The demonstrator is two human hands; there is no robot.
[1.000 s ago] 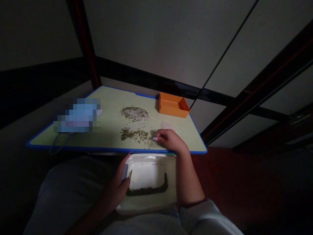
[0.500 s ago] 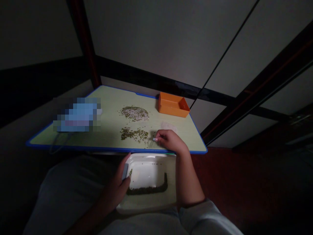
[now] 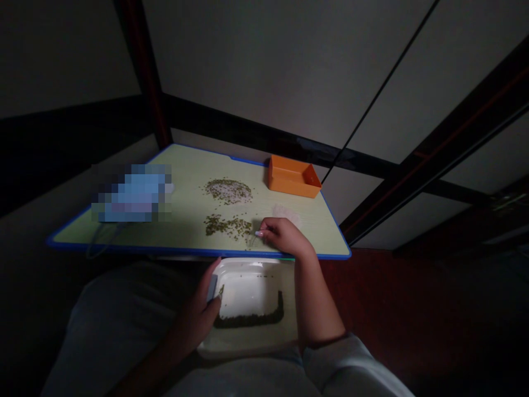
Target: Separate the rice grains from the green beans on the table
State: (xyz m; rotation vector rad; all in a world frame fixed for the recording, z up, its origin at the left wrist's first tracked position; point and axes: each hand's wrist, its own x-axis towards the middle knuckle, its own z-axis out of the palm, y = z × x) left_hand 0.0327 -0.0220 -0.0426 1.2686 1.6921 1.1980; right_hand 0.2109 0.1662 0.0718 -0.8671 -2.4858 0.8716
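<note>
My left hand [image 3: 208, 309] is wrapped round the left rim of a white basin [image 3: 248, 344] that sits at my lap, tilted toward me. Small green beans [image 3: 250, 321] lie banked along its near side and corners. Over the table's front part, my right hand [image 3: 283, 236] is closed with thumb and fingers pinched together; whatever is between the tips is too small to make out. Just left of those fingertips lies a loose patch of green beans [image 3: 227, 226]. Behind that patch is a heap of pale grains mixed with green beans [image 3: 228, 191].
An orange open box [image 3: 294, 179] stands at the table's back right. Pale grains [image 3: 286, 212] form a small patch before it. A blurred-out blue object [image 3: 134, 193] with a cord is at the left. The table [image 3: 185, 165] has a blue edge; walls stand behind.
My right hand has shifted slightly left, toward the loose bean patch, its fingers still pinched. My left hand and the basin stay in place.
</note>
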